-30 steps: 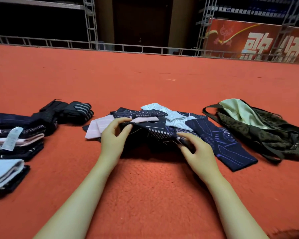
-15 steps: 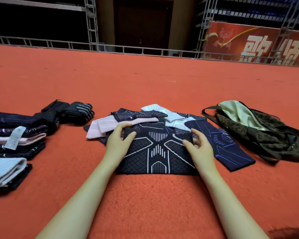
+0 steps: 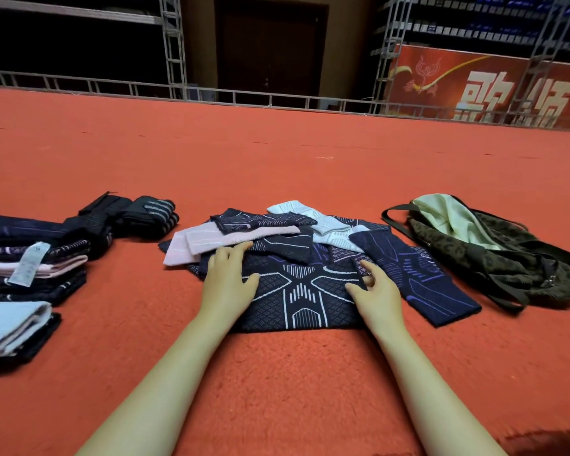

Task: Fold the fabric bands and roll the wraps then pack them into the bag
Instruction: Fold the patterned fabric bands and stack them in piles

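A dark navy fabric band (image 3: 305, 296) with white geometric lines lies flat on the red carpet in front of me. My left hand (image 3: 227, 279) rests flat on its left part, fingers spread. At the band's right edge, my right hand (image 3: 374, 291) pinches the fabric between thumb and fingers. Behind the band lies a loose pile: a pink band (image 3: 218, 240), a white band (image 3: 323, 222) and a navy band with purple lines (image 3: 418, 278). The olive patterned bag (image 3: 494, 255) lies open at the right, showing its pale lining.
At the left stands a stack of folded bands (image 3: 30, 261) with a white tag, and a folded white and dark pile (image 3: 10, 327) nearer to me. Rolled black wraps (image 3: 135, 217) lie behind the stack. A metal railing (image 3: 277, 100) edges the carpet at the back.
The dark band, held up and bunched a second ago, now lies spread flat on the carpet. Both hands have come down onto it, left on top, right at the right edge.
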Demonstrator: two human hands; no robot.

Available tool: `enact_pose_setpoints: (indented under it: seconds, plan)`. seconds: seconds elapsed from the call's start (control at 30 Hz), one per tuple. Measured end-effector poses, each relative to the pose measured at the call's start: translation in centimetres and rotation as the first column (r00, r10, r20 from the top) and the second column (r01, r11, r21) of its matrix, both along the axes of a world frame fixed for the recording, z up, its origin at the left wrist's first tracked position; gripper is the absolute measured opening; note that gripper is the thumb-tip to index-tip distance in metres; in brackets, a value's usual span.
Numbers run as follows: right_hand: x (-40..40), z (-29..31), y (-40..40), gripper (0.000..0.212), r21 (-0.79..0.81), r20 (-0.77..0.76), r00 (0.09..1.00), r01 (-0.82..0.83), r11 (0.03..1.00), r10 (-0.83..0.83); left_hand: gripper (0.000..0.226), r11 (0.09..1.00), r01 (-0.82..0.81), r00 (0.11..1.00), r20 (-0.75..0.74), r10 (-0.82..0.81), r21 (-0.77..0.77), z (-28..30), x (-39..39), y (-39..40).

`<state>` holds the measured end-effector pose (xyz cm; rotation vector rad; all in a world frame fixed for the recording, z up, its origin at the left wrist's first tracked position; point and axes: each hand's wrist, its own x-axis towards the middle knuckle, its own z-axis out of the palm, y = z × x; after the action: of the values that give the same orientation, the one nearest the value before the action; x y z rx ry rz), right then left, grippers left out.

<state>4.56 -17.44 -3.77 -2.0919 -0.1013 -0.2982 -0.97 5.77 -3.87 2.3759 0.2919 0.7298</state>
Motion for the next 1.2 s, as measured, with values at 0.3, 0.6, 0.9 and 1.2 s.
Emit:
enact_pose_setpoints:
  seconds: [0.3,0.6,0.9,1.2]
  plan:
    - [-0.3,0.4,0.3,0.033,0.312,0.009,0.997,-0.078,0.947,0.079,0.041,0.945,0.302,0.953,-0.013,-0.303,0.125,-0.4,-0.5,-2.5]
    - [-2.5,-0.5,3.1,0.03,-0.107,0.139,0.858,-0.484,0.869,0.495,0.038,0.951,0.273,0.956,-0.066,-0.285,-0.145,-0.7,0.2,-3.3]
    - [-2.0,-1.1,2.9,0.046,-0.182,0.115,0.886,-0.426,0.886,0.45,0.064,0.941,0.283,0.939,-0.146,-0.311,-0.185,-0.1,-0.3,-3.9]
    - [-2.0,-0.1,3.1,0.057,0.319,-0.188,0.882,-0.361,0.876,0.432,0.048,0.957,0.263,0.95,-0.206,-0.235,0.119,-0.8,-0.6,-3.6]
